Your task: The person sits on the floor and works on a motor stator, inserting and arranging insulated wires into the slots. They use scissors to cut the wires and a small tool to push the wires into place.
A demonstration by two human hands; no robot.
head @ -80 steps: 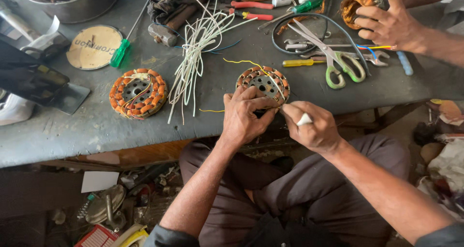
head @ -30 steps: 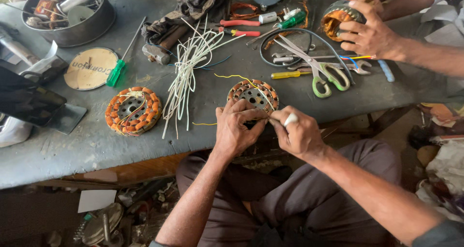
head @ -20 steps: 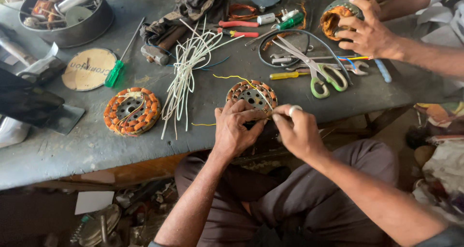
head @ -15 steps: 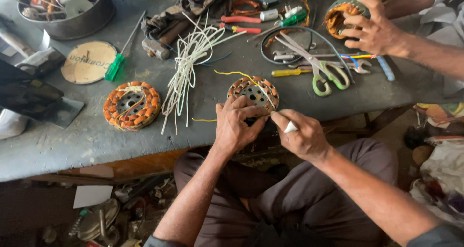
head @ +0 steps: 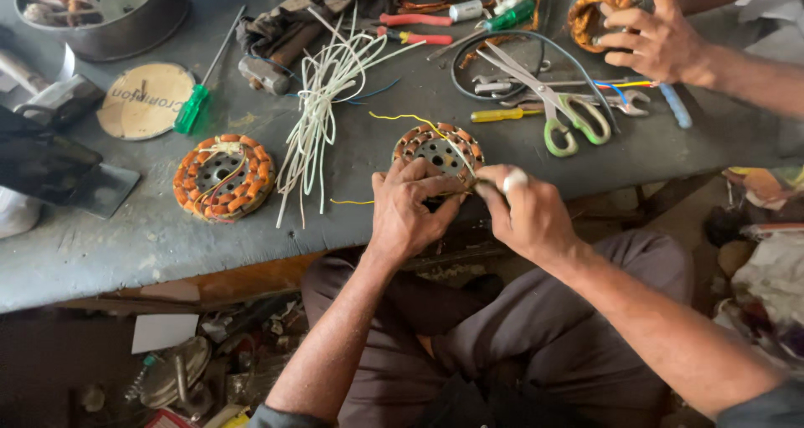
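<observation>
Left hand [head: 410, 210] gripped the wound stator [head: 439, 150] at the worktop [head: 126, 244] near edge, steadying it. Right hand [head: 529, 214] was closed, pinching a small white piece against its rim. Spare stator [head: 224, 175], white wires [head: 322, 101] lay beside.

left hand [head: 409, 213]: fingers curled, gripping | right hand [head: 529, 214]: fingers pinched shut, beside left

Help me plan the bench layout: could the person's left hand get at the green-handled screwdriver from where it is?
Probably yes. The left hand grips the stator; the screwdriver lies uncovered beyond the white wire bundle, a low obstacle to reach over.
</observation>
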